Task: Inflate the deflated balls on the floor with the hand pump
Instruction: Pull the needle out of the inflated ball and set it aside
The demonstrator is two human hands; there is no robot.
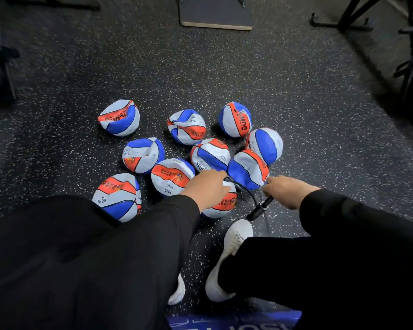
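Head view: a cluster of crumpled, deflated red, white and blue panelled balls [210, 154] lies on the dark rubber floor [308, 96] flecked with white. The landmark is the slim black hand pump [260, 208], which stands tilted on the floor just beyond the toe of a white lace-up shoe [236, 236].

Just left of the pump lies the nearest ball [224, 204], white with a red printed panel. The left hand [206, 189], coming out of a black sleeve [134, 234], rests on top of this ball, its grip pressed around the spot where the pump's thin black hose [247, 190] meets the ball; whether the fingers pinch the hose end or only the ball, I cannot tell.

At the pump's top end, the right hand [285, 189] is curled over the handle, its grip closed on the pump.

Beyond the pump the other flattened balls spread left and away, several touching one another. Farthest from the pump, at the top edge, sits a flat dark board with a pale wooden edge [216, 17].
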